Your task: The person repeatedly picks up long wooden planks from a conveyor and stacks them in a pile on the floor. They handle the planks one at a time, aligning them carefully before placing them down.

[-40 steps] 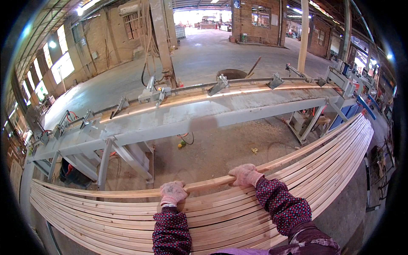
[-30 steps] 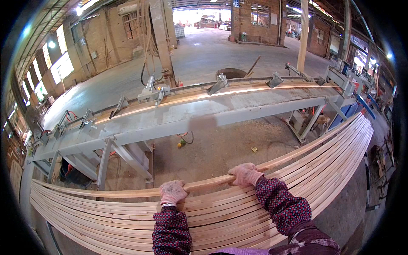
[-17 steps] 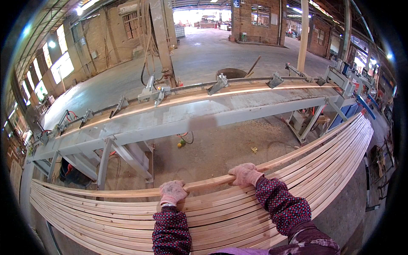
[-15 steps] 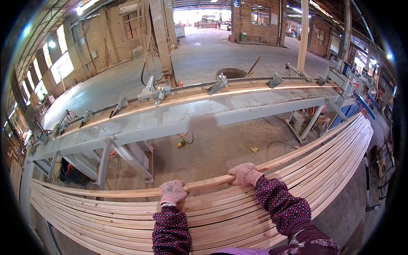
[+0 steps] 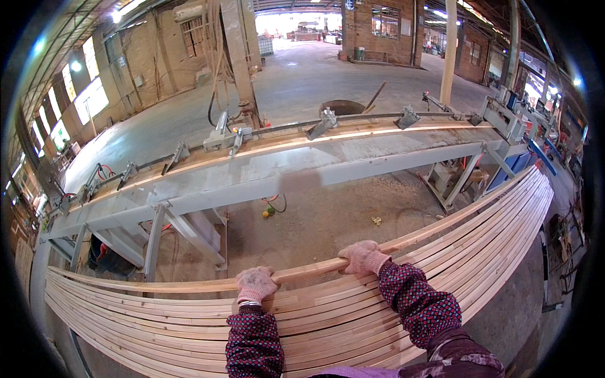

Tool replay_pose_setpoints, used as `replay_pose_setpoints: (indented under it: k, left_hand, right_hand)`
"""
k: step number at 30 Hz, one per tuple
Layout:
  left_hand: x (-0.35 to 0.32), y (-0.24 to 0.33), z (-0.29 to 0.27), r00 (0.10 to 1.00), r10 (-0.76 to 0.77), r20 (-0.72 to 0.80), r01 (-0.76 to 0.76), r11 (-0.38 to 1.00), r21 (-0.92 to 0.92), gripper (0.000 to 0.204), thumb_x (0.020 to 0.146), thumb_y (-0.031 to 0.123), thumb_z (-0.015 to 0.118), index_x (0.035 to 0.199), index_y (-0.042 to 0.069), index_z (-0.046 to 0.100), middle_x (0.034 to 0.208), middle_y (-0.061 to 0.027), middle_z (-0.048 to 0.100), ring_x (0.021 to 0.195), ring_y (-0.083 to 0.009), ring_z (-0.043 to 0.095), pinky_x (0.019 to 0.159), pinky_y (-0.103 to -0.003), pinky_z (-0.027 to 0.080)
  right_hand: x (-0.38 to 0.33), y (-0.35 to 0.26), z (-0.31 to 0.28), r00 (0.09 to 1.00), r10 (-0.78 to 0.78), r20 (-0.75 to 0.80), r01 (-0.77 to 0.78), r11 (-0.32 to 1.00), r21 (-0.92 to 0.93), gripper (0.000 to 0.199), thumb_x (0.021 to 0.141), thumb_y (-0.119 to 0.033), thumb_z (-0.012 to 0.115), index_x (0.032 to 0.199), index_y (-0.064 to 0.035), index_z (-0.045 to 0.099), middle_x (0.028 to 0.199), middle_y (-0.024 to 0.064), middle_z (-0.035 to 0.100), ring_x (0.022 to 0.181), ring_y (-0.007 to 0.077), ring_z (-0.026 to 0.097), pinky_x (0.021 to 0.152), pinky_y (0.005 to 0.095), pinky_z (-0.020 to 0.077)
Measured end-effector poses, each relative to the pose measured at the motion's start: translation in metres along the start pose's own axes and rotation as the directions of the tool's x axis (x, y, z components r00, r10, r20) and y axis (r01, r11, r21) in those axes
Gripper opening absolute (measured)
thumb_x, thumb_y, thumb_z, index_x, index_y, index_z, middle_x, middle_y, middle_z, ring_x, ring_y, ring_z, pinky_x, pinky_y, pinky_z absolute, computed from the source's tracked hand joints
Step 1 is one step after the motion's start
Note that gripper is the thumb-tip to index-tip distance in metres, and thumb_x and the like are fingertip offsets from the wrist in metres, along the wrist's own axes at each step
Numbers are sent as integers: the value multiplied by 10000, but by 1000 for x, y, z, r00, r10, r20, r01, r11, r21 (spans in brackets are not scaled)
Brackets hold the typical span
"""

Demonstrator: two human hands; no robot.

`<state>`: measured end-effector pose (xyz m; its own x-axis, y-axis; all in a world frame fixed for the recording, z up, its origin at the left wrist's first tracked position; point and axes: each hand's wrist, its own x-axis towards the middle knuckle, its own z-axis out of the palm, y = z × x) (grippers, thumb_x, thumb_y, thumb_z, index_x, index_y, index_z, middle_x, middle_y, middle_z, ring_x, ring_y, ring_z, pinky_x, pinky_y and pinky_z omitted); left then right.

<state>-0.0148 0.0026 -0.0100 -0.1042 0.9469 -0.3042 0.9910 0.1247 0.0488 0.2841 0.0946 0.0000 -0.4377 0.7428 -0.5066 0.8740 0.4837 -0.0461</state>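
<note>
A long pale wooden strip (image 5: 309, 272) forms the far edge of a wide layer of similar wooden strips (image 5: 334, 315). My left hand (image 5: 256, 285), in a pinkish work glove, is closed around this strip near its middle. Farther right, my right hand (image 5: 364, 257), gloved alike, grips the same strip. Both sets of fingertips are partly hidden behind the wood. Patterned dark sleeves cover both forearms, which reach across the layer. The other strips lie side by side, close to the held one.
Beyond the strips stands a long grey metal machine bed (image 5: 271, 176) with clamps (image 5: 322, 124) along its far side and a wooden strip (image 5: 353, 131) lying on it. Metal legs (image 5: 156, 242) support it. Behind rise a post with hoses (image 5: 239, 69) and a ribbed duct (image 5: 449, 57).
</note>
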Motion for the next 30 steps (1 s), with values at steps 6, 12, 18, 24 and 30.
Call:
replay_pose_setpoints:
  k: [6, 12, 18, 24, 30]
  left_hand:
    - [6, -3, 6, 1000, -2, 21, 2, 1000, 23, 444, 785, 502, 716, 1157, 261, 736, 1110, -62, 750, 1077, -270, 702, 904, -456, 532]
    - [7, -6, 10, 1000, 8, 0, -8, 1000, 24, 448, 789, 508, 713, 1156, 250, 736, 1111, -72, 748, 1081, -275, 701, 912, -458, 532]
    - [5, -4, 8, 1000, 3, -13, -3, 1000, 4, 433, 801, 512, 712, 1144, 249, 742, 1123, -74, 747, 1091, -278, 698, 919, -451, 533]
    - [5, -5, 8, 1000, 21, -11, -21, 1000, 4, 428, 801, 510, 708, 1136, 247, 745, 1122, -74, 746, 1081, -276, 701, 909, -454, 538]
    - [6, -5, 13, 1000, 14, -27, -14, 1000, 15, 415, 780, 484, 705, 1118, 247, 750, 1101, -69, 749, 1061, -284, 706, 900, -457, 541]
  right_hand:
    - [0, 0, 0, 1000, 14, 5, -14, 1000, -4, 512, 827, -547, 692, 1198, -195, 690, 1167, 95, 723, 1127, 318, 676, 900, 494, 546]
    - [-2, -2, -2, 1000, 0, -1, 0, 1000, 11, 507, 832, -549, 685, 1190, -190, 688, 1163, 95, 723, 1127, 319, 676, 893, 499, 547]
    - [1, -1, 0, 1000, 6, 14, -5, 1000, -26, 489, 851, -534, 676, 1201, -193, 681, 1169, 96, 721, 1131, 316, 675, 894, 502, 549]
    - [-2, -1, 0, 1000, -7, -4, 7, 1000, -12, 497, 848, -536, 675, 1199, -184, 680, 1174, 96, 719, 1125, 318, 678, 889, 510, 550]
    - [-3, -3, -2, 1000, 6, 9, -6, 999, -32, 489, 844, -521, 674, 1188, -173, 680, 1178, 100, 718, 1123, 321, 677, 885, 512, 550]
